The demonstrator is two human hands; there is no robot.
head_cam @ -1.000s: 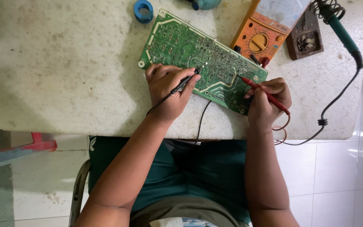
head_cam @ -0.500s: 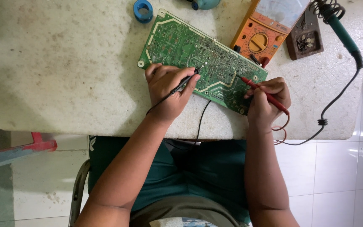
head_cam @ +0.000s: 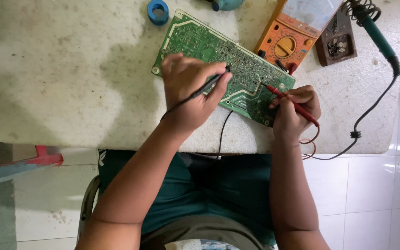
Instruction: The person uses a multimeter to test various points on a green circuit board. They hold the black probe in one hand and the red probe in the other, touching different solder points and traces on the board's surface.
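Head view looked straight down on a pale, mottled stone table [head_cam: 52,69], rough and speckled, with a red and grey edge of some furniture low at the far left. Set against the frames from a second before, almost nothing had shifted: both hands kept their places and the probe tips stayed on the same spots of the board, which read as a steady measurement being held rather than a move to a new point. A small blue ring-shaped spool [head_cam: 158,11] lay near the table's top edge. Beside it the green circuit board [head_cam: 195,44] lay flat and askew, its solder side up, thin pale traces and rows of shiny dots across a glossy lacquered face. The left hand [head_cam: 190,95] rested on the board's middle, fingers curled narrowly round a slim black probe [head_cam: 208,88], whose tip touched the board and whose black lead trailed off the table edge. The right hand [head_cam: 295,111] sat at the board's right end, pinching a red probe [head_cam: 292,103] like a pen, tip down on the board near its corner. Above it stood an orange multimeter [head_cam: 285,44] with a round dial, then a small dark tray of metal bits [head_cam: 336,39], and at the far right a green-handled soldering iron [head_cam: 378,37] with a coiled stand and a looping black cord.
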